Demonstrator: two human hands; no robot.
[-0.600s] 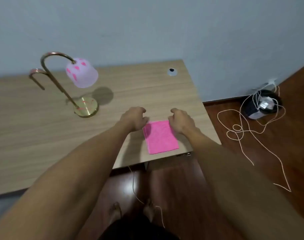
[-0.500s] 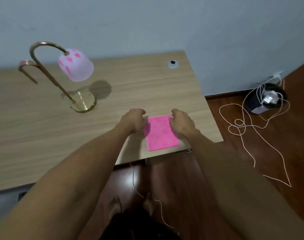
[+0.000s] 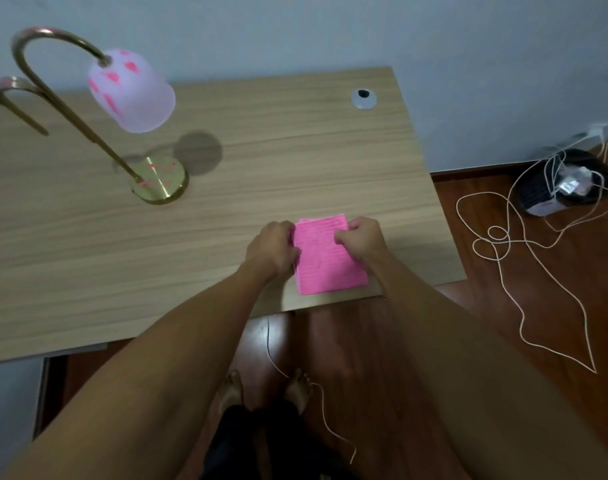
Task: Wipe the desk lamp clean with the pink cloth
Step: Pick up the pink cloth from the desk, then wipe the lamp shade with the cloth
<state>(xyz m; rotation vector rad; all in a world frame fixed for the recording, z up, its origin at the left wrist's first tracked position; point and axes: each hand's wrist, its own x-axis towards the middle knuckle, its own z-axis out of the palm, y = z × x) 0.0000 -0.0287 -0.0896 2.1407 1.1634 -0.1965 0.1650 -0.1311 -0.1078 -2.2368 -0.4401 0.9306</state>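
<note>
A folded pink cloth (image 3: 326,258) lies flat near the front right edge of the wooden desk (image 3: 295,168). My left hand (image 3: 273,247) pinches its left edge and my right hand (image 3: 359,239) pinches its right edge near the far corners. The desk lamp (image 3: 87,112) stands at the far left: a curved brass arm, a round brass base (image 3: 160,180) with pink smears, and a pale translucent shade (image 3: 132,91) with pink blotches. Both hands are well to the right of the lamp.
A small round white disc with a black centre (image 3: 363,98) sits at the desk's far right corner by the wall. On the wooden floor to the right lie a dark round device (image 3: 562,181) and a loose tangle of white cord (image 3: 524,258). My bare feet show below the desk.
Both hands have closed their fingers onto the cloth's side edges, sliding slightly inward over it. The view has tilted, so the lamp sits higher and further left.
</note>
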